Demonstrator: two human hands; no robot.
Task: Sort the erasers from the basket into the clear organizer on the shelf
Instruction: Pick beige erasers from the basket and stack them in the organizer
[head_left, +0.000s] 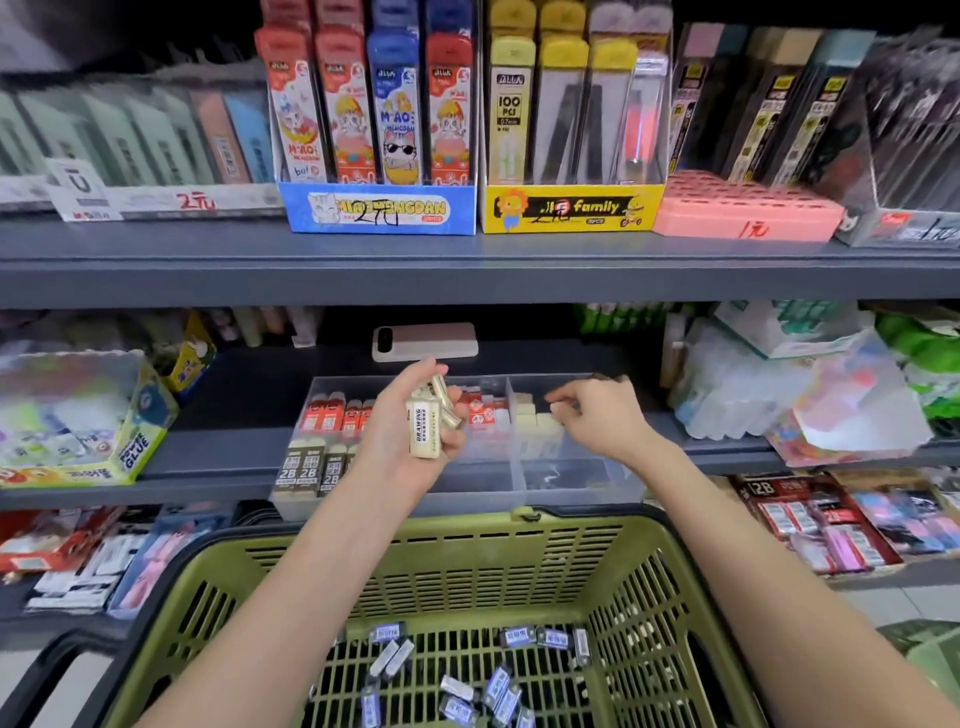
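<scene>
My left hand (402, 421) hovers over the clear organizer (571, 480) on the middle shelf, shut on a bunch of cream erasers (427, 423) with "DRAWING" sleeves. My right hand (597, 413) reaches into the organizer's right rear compartment, fingertips pinched at the row of cream erasers (535, 415) standing there; whether it holds one I cannot tell. The organizer's left compartments hold red-sleeved erasers (332, 413) and dark 2B erasers (306, 470). Below, the green basket (519, 540) holds several blue-labelled erasers (498, 680) on its floor.
A pink phone (425, 340) lies on the shelf behind the organizer. A glue box (130, 441) stands at the left, clear bags (779, 389) at the right. The upper shelf carries pencil-lead display boxes (379, 208). Lower shelves hold more packaged stationery.
</scene>
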